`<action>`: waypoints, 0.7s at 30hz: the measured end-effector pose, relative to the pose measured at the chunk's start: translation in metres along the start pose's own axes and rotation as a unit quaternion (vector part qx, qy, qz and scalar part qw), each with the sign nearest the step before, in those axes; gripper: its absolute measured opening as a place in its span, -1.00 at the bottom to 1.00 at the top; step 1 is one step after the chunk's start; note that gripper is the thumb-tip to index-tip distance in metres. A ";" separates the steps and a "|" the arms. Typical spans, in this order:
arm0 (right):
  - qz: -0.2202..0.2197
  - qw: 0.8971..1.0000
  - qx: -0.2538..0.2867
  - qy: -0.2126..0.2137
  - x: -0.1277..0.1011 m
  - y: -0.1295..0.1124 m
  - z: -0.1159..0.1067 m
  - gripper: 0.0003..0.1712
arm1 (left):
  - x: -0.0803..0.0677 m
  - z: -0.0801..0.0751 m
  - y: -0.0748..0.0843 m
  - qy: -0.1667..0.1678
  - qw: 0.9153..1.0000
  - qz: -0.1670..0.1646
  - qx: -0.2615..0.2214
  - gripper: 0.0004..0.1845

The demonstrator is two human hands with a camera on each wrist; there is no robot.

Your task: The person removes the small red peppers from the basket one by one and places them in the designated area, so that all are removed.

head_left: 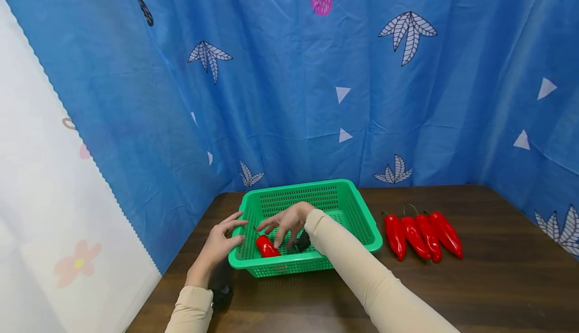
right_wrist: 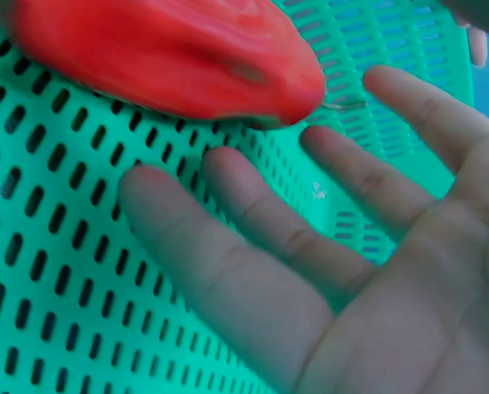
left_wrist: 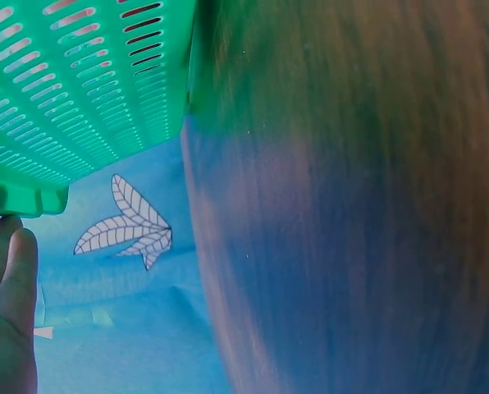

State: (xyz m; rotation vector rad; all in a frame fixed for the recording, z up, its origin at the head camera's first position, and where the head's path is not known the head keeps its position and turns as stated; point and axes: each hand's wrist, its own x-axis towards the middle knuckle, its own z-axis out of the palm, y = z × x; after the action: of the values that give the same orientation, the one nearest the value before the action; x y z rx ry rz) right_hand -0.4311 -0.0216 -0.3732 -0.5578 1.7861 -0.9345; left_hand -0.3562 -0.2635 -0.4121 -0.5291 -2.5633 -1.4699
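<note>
A green plastic basket (head_left: pixel 307 187) with slotted walls stands on the table. Inside it, toward the left, lies one red chili pepper (head_left: pixel 268 246) with a thin stem. My right hand (head_left: pixel 289 222) is over the basket beside this pepper. In the right wrist view, its fingers (right_wrist: pixel 253 205) are spread and fairly straight, apart from the pepper (right_wrist: pixel 171 57). My left hand (head_left: pixel 221 242) rests at the basket's left rim, its fingers extended against the edge. Only part of the left hand (left_wrist: pixel 11 304) shows in the left wrist view, below the basket's rim (left_wrist: pixel 23 193).
Several red chili peppers (head_left: pixel 422 237) lie side by side to the right of the basket on the dark wooden table (head_left: pixel 506 282). Behind the table hangs a blue patterned curtain (head_left: pixel 289 96); a white cloth (head_left: pixel 40 197) hangs on the left.
</note>
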 end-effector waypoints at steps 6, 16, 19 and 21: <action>0.022 1.000 0.001 -0.017 0.001 0.000 0.003 -0.10 | 0.002 0.000 0.000 0.000 1.000 -0.006 -0.006 -0.56; 0.026 0.998 -0.002 -0.051 0.002 -0.002 0.003 -0.08 | 0.001 -0.001 0.000 -0.003 1.000 -0.010 -0.016 -0.55; 0.018 0.998 -0.001 -0.059 0.003 -0.003 0.003 -0.08 | 0.000 -0.001 0.002 -0.003 1.000 -0.010 -0.014 -0.55; 0.012 0.998 -0.007 -0.068 0.004 -0.004 0.004 -0.10 | 0.001 -0.002 0.002 -0.002 1.000 -0.007 -0.010 -0.55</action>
State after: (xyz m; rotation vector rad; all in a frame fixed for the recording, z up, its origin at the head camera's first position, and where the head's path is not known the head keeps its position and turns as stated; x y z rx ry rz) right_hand -0.4292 -0.0283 -0.3729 -0.5931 1.6747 -0.8472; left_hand -0.3562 -0.2640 -0.4097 -0.5191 -2.5635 -1.5009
